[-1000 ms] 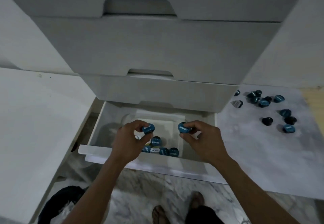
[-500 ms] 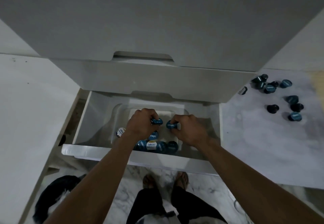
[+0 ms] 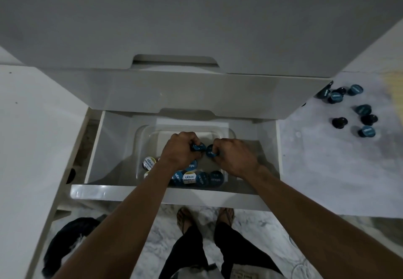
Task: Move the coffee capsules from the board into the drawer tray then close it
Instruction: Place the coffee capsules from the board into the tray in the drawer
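Coffee capsules: one in each hand, held low inside the clear tray [image 3: 139, 145] of the open drawer [image 3: 152, 193]. Left hand [image 3: 181, 150] pinches a dark blue capsule [image 3: 198, 147] between fingertips and thumb; right hand [image 3: 234, 154] pinches a second capsule [image 3: 212, 151], foil lid facing the camera. The two held capsules sit just beside each other, above the tray floor; not yet let go. Below the hands, a row of capsules [image 3: 214, 178] lies against the tray's near wall, with one light-lidded capsule [image 3: 149, 162] apart to the left. Further out, on the pale board [image 3: 316, 169] right of the drawer, a loose group of capsules [image 3: 362, 109] remains, well apart from the tray. Judgement: capsules look small, light and rigid, with thin foil lids that could dent, so grip by the rim or side wall, not the lid. Smooth round bodies may roll once dropped. Task is partway: more trips needed, drawer still to be shut.
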{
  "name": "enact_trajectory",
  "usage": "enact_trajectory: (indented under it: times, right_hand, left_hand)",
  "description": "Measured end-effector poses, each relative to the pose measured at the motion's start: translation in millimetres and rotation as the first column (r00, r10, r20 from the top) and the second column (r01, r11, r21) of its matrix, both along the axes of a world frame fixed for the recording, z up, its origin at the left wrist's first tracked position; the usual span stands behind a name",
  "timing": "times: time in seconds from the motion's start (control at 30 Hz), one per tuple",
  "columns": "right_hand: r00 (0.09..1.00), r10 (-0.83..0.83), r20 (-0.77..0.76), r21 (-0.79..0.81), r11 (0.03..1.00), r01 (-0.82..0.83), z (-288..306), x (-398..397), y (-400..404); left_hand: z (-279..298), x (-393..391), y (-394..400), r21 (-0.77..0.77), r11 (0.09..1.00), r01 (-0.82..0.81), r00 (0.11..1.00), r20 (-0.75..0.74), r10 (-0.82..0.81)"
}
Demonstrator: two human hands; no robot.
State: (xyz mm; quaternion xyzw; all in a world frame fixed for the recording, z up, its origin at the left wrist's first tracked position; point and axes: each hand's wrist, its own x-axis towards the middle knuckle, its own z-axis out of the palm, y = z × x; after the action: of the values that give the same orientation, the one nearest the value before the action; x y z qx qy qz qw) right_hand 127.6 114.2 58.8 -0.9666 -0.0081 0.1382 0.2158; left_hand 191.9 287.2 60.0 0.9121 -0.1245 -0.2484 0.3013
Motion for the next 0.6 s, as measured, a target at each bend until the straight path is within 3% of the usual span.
enact_trajectory:
  times: [0.33,0.6]
  right_hand:
    - [0.998,0.002,-0.055,0.066,0.998,0.002,3.2,1.6,-5.9]
    - [0.989,0.11,-0.1,0.013,0.994,-0.11,6.1,5.1,-6.9]
  left_hand:
    - [0.2,-3.2,2.4,-0.086,0.996,0.014,0.996,-0.09,-0.021]
    - [-1.1,-3.5,-1.0,-0.064,0.996,0.065,0.993,-0.091,-0.071]
